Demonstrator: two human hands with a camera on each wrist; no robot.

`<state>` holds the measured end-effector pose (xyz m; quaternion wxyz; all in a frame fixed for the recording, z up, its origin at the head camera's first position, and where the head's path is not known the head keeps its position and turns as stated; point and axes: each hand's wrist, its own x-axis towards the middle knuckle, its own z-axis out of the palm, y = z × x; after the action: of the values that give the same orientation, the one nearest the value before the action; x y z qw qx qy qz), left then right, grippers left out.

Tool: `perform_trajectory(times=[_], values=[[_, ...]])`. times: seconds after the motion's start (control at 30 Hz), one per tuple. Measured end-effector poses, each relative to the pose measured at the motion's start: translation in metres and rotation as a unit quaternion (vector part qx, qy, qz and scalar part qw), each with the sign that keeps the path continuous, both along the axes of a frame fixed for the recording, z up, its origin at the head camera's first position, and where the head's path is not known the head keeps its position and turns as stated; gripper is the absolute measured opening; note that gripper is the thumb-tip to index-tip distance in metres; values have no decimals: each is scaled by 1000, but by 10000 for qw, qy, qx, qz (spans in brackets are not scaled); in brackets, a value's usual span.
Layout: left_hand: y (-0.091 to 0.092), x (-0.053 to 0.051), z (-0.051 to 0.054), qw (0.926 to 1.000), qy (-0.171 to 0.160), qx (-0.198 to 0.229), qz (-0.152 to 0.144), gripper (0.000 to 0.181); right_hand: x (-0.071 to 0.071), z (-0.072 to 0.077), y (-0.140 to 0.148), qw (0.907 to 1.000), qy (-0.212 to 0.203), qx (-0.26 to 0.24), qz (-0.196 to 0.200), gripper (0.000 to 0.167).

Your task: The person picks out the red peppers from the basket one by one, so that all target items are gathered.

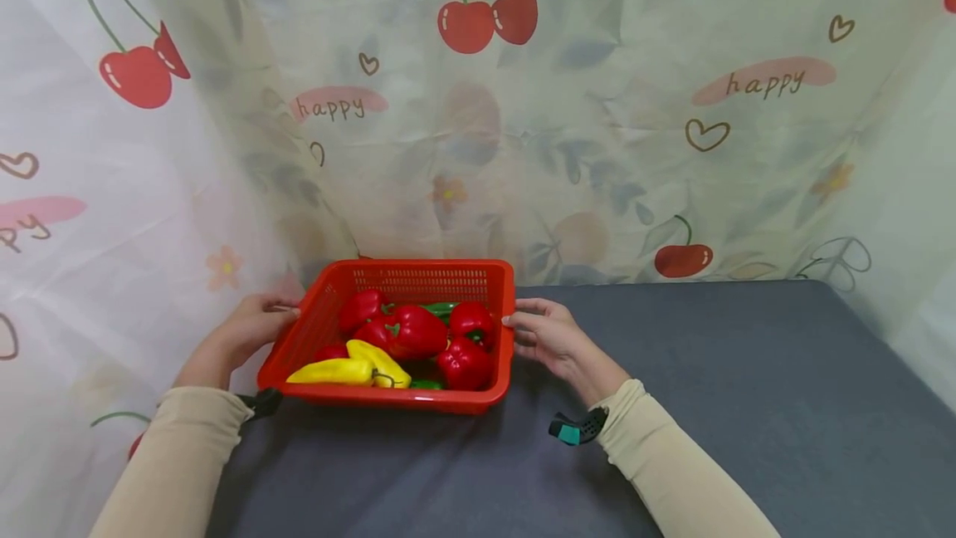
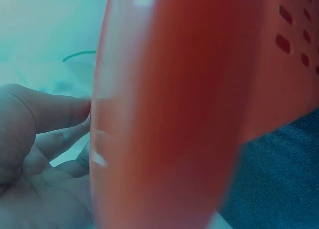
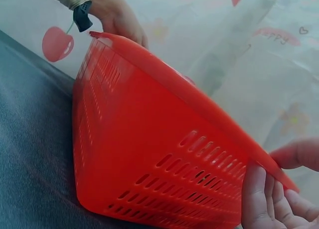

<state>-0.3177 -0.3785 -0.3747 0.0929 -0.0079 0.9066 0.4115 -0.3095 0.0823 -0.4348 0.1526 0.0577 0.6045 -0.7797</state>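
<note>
A red plastic basket (image 1: 456, 402) with slotted walls stands at the left back of the dark table. Inside lie several red bell peppers (image 1: 418, 332) and two yellow peppers (image 1: 332, 371). Green vegetables (image 1: 441, 309) show only partly among them, so their kind is unclear. My left hand (image 1: 254, 329) holds the basket's left rim; the left wrist view has its thumb (image 2: 65, 114) against the rim's edge. At the opposite side, my right hand (image 1: 550, 333) grips the right rim, thumb above and fingers (image 3: 255, 194) against the slotted wall below.
The dark table (image 1: 672, 380) extends to the right and front of the basket. A cherry-patterned curtain (image 1: 597, 148) hangs close behind the basket and along its left side. Each wrist wears a black strap, the right one (image 1: 578, 427) with a teal patch.
</note>
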Motion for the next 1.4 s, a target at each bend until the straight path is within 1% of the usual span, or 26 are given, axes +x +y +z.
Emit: perform_trajectory(times=[0.27,0.33,0.47,0.57,0.67,0.77,0.97,1.07,1.17,1.3,1.4], values=[[8,-2,-4,9997,196,22,-152,46,0,0,16,9998,84,193,16,52],[12,-2,-5,9997,170,37,-198,47,1,0,21,9997,99,244,12,52],[22,-2,-6,9996,90,154,-199,48,2,0,34,9994,108,335,-22,52],[31,0,-8,9993,136,272,-201,47,3,0,45,9990,136,420,-30,53],[41,2,-11,9989,236,295,-267,46,5,-1,56,9985,223,499,8,55],[52,5,-12,9988,244,315,-297,45,6,-2,69,9979,310,563,36,56],[76,11,-15,9991,266,260,-189,44,11,-3,95,9963,444,729,76,59],[85,14,-18,9989,224,396,-70,46,14,-2,107,9951,533,814,151,60],[95,16,-22,9976,165,666,23,50,17,-1,118,9941,594,882,194,61],[108,17,-26,9935,120,1130,109,52,21,0,134,9934,634,932,215,62],[118,15,-30,9899,144,1401,149,50,24,2,145,9920,689,1020,283,66]])
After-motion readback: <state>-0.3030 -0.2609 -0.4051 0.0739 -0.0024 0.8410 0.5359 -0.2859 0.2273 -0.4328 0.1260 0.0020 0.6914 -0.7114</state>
